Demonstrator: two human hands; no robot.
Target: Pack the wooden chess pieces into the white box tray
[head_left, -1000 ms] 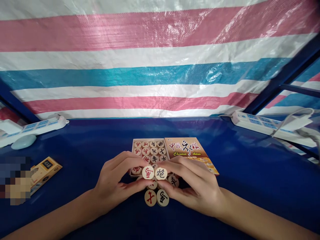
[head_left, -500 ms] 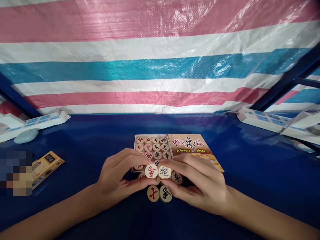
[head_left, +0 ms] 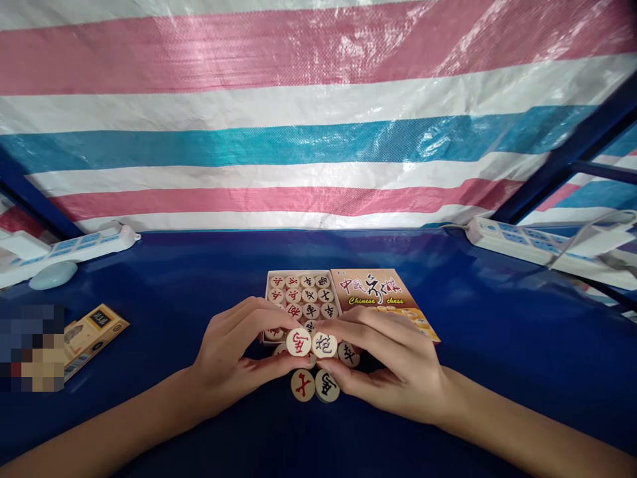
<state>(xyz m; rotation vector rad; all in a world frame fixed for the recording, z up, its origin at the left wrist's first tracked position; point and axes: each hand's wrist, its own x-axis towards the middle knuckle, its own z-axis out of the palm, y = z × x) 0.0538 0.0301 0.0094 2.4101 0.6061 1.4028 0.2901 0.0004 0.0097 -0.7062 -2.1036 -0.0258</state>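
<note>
Between thumb and fingers my left hand (head_left: 236, 342) pinches a round Chinese chess piece with a red character (head_left: 298, 342). Right beside it, my right hand (head_left: 391, 362) grips another chess piece, marked in dark lines (head_left: 324, 344). Both faces are turned toward me. Below them on the table stand a red-marked piece (head_left: 303, 385) and a black-marked piece (head_left: 327, 386). A further black-marked piece (head_left: 349, 354) shows under my right fingers. Behind my hands, rows of pieces fill an open white box (head_left: 269, 292); its near part is partly hidden.
The printed Chinese chess lid (head_left: 371, 285) lies against the box's right side. At left are a small yellowish carton (head_left: 97, 335), a pale computer mouse (head_left: 52, 274) and a power strip (head_left: 94, 245). Another power strip (head_left: 527, 245) sits at right. A striped sheet (head_left: 298, 146) hangs behind the blue table (head_left: 209, 265).
The view has shifted slightly. Both hands keep hold of their pieces, side by side, and the pieces on the table and in the box look the same.
</note>
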